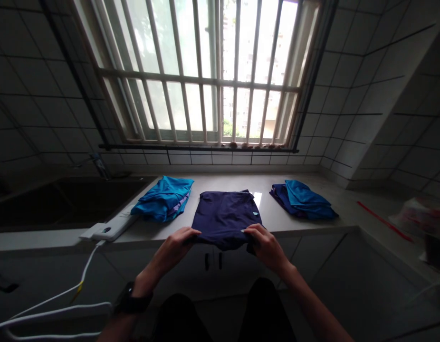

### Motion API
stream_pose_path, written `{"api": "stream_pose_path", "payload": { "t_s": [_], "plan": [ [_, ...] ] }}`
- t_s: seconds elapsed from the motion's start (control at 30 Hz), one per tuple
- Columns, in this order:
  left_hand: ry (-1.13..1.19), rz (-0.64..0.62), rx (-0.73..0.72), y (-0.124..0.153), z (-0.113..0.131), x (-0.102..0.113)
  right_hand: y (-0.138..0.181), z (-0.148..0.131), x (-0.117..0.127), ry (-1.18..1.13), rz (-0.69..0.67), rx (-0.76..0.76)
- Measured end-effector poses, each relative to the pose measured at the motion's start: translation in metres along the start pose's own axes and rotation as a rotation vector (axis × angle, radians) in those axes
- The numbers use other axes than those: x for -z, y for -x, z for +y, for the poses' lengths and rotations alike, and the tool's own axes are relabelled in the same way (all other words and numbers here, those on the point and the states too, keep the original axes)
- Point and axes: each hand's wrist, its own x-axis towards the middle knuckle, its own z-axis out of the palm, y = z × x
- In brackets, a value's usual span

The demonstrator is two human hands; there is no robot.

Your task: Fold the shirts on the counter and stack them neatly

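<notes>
A dark purple garment (225, 216) lies flat on the pale counter (305, 223) in front of me, its near edge hanging over the counter's front. My left hand (177, 247) pinches the near left corner of the garment. My right hand (264, 244) grips the near right corner. Both hands are closed on the fabric at the counter's edge.
A folded turquoise pile (165, 199) lies left of the garment, a blue and purple pile (301, 199) right of it. A white power strip (108, 229) with a cable sits at the left, next to a dark sink (63, 199). A barred window (205, 71) fills the wall behind.
</notes>
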Motion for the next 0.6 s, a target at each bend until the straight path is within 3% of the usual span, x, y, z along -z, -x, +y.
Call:
{"api": "stream_pose_path", "payload": {
  "t_s": [0.1, 0.2, 0.3, 0.4, 0.5, 0.6],
  "plan": [
    [0.007, 0.164, 0.091, -0.025, 0.008, 0.020, -0.029, 0.000, 0.043, -0.090, -0.046, 0.014],
    [-0.084, 0.267, 0.192, -0.077, 0.016, 0.027, -0.082, 0.002, 0.074, -0.013, -0.039, -0.014],
    [-0.240, 0.317, 0.311, -0.120, 0.021, 0.013, -0.123, -0.006, 0.082, 0.220, 0.167, -0.183],
    [-0.349, 0.181, 0.315, -0.129, 0.023, -0.016, -0.130, -0.014, 0.066, 0.293, 0.205, -0.214],
    [-0.358, -0.044, 0.265, -0.114, 0.018, -0.049, -0.115, -0.013, 0.032, 0.284, -0.022, -0.283],
    [-0.414, -0.106, 0.306, -0.098, 0.014, -0.069, -0.099, 0.000, -0.002, 0.343, -0.261, -0.415]
  ]
}}
